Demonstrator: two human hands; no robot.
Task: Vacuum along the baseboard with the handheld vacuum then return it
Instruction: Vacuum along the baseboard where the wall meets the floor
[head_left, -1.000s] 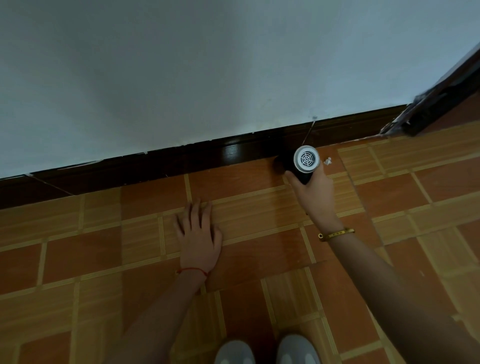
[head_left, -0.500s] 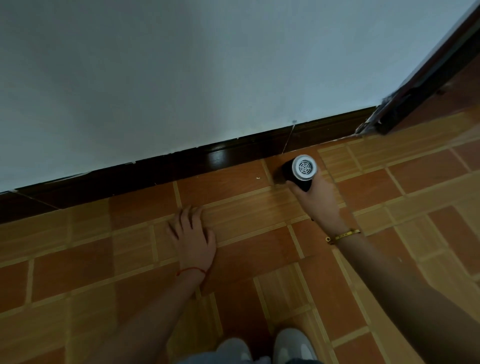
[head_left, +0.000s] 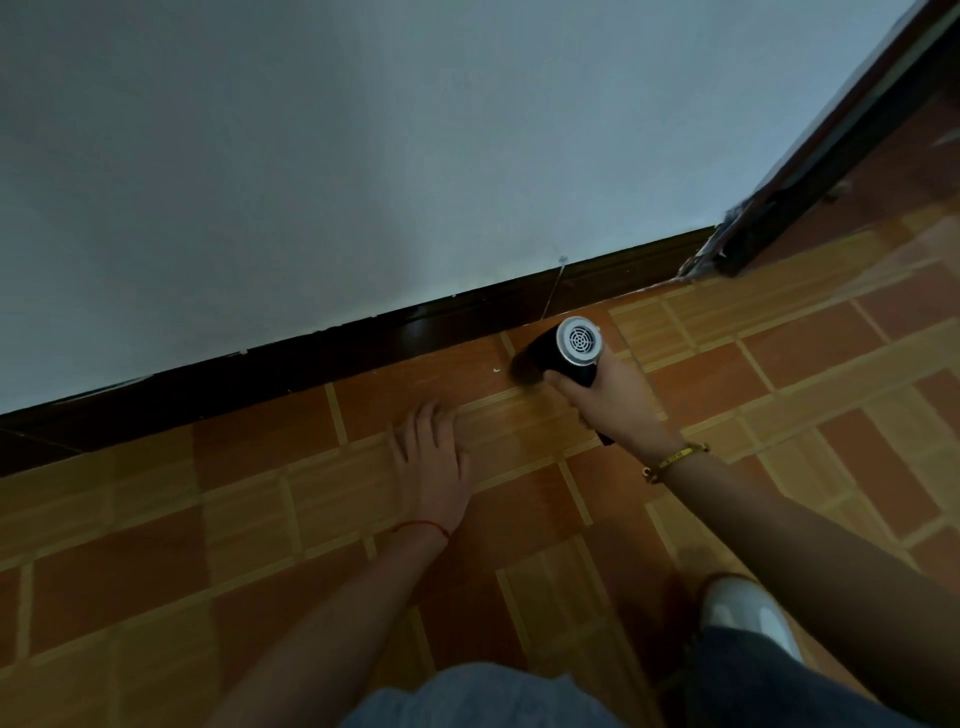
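Halfway maybe: right hand (head_left: 610, 397) grips black cylindrical handheld vacuum (head_left: 563, 351) near dark wooden baseboard (head_left: 311, 358); left hand (head_left: 434, 457) flat, floor; return pending.

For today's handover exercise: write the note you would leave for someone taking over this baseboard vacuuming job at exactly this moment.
Left hand: flat on the tiled floor, fingers straight, holding nothing.
Right hand: grips the handheld vacuum, its vented end facing up and its dark nose down at the floor close to the baseboard.
A small white speck lies on the floor just left of the nose, near the baseboard.
Done: vacuuming is under way partway along the wall.
Left: pick up the speck, carry on along the baseboard, then return the vacuum; its storage place is not in view.
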